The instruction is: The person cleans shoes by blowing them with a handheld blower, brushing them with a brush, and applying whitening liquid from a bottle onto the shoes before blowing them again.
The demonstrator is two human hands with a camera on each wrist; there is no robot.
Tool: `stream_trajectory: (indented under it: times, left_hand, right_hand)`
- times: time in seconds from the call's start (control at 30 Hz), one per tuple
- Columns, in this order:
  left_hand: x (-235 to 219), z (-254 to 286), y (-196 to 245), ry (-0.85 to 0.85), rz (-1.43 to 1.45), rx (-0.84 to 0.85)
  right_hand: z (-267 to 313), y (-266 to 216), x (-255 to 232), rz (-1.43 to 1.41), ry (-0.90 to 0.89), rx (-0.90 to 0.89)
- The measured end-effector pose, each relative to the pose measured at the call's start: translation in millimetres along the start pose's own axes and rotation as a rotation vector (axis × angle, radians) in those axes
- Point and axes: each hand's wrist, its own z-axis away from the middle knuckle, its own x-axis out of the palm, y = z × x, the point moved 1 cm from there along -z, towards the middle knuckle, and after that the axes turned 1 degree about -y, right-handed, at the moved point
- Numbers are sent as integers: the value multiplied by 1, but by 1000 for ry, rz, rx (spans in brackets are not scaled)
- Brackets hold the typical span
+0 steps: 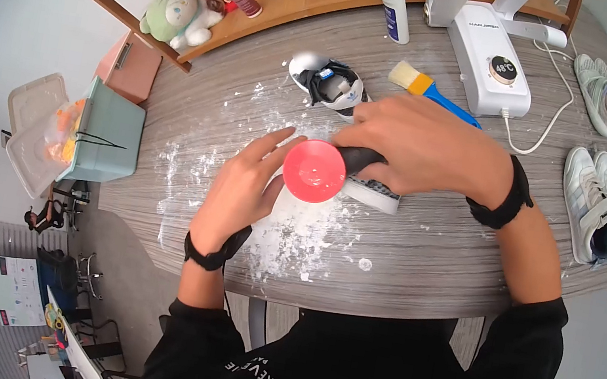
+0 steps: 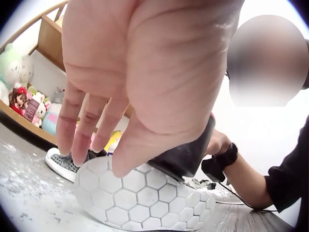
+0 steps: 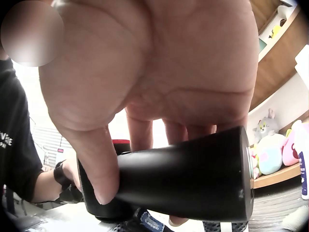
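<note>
Spanning the scene, a powder-streaked table (image 1: 434,272) lies beneath two bare hands: the right hand (image 1: 416,142) curls round a black tool (image 1: 359,159); the left hand (image 1: 239,183) is open, fingers extended beside the red top (image 1: 314,171), contact unclear. Below, a shoe (image 1: 373,196) lies sideways on the table near a brush (image 1: 434,92).

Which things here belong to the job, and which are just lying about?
Apparently in use:
red-ended black handheld tool
white-soled shoe
perhaps blue-handled bristle brush

Probably just lying about:
pale green plush toy
pale green storage box
</note>
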Motion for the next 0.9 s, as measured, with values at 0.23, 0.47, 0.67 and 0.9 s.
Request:
stream_trajectory:
  times: [0.23, 0.47, 0.67, 0.9]
  left_hand:
    - [18, 2, -20, 12, 229, -10]
    - [26, 12, -34, 67, 368, 1]
    - [35, 13, -36, 74, 495, -11]
    - [46, 21, -12, -47, 569, 125]
  right_hand:
    - [60, -6, -4, -38, 25, 128]
    - [100, -1, 12, -177, 88, 288]
    - [72, -6, 21, -121, 318, 341]
    - [60, -1, 8, 29, 309, 435]
